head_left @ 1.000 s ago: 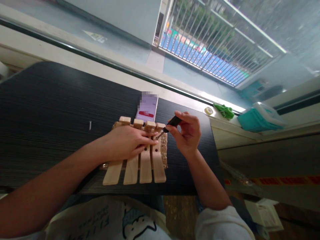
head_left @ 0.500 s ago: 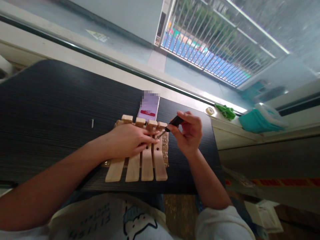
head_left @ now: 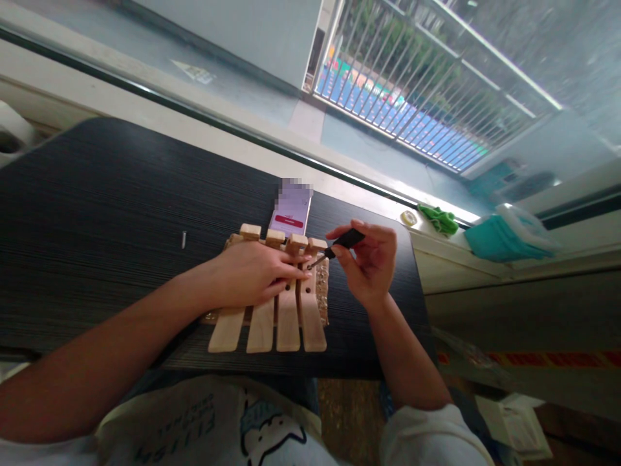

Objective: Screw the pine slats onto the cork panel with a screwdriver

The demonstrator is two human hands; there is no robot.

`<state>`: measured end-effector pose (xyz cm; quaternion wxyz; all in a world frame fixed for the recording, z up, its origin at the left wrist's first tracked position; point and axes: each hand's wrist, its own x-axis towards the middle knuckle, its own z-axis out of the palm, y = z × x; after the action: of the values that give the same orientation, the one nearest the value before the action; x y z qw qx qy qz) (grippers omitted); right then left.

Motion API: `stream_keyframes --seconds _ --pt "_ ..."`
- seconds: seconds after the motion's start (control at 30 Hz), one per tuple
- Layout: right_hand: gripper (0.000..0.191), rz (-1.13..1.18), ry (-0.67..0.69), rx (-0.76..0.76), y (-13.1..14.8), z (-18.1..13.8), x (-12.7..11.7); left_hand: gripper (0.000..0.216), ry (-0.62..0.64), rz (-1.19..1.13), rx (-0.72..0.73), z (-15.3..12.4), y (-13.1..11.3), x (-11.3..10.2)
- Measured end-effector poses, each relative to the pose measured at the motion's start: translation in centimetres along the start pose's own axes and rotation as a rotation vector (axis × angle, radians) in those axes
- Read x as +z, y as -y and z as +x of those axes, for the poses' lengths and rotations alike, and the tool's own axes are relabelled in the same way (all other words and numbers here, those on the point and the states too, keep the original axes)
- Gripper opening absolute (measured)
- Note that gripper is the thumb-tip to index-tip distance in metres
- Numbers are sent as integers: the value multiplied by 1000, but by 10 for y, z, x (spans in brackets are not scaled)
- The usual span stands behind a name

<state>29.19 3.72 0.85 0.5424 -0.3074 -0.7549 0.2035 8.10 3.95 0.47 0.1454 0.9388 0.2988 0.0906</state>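
Observation:
Several pale wooden slats [head_left: 286,320] lie side by side on a dark table [head_left: 97,213], over a cork-like mat [head_left: 321,291]. My left hand [head_left: 252,275] lies flat on the slats with fingers stretched out, pressing them down. My right hand [head_left: 366,259] pinches a small black-handled screwdriver [head_left: 339,244]. Its metal tip points down-left into the far end of the rightmost slat, beside my left fingertips.
A phone [head_left: 292,212] with a lit screen leans just behind the slats. A loose screw [head_left: 184,239] lies on the table to the left. Off the table's right edge sit a tape roll [head_left: 408,217], a green cloth [head_left: 439,219] and teal items [head_left: 499,236] on a sill.
My right hand has turned the screwdriver a little, its handle now lying flatter and further right. My left hand stays on the slats. The view has shifted slightly.

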Motion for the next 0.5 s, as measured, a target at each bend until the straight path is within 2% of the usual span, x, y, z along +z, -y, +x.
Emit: stream_keyframes --seconds 0.17,0.37,0.5 --pt "33 -18 -8 -21 0 -1 0 43 10 -7 -5 -1 0 0" --pt "32 53 105 25 0 0 -12 43 26 2 -11 0 -1 -1" --pt "43 69 152 47 0 2 -21 44 27 3 -8 -1 -1 0"
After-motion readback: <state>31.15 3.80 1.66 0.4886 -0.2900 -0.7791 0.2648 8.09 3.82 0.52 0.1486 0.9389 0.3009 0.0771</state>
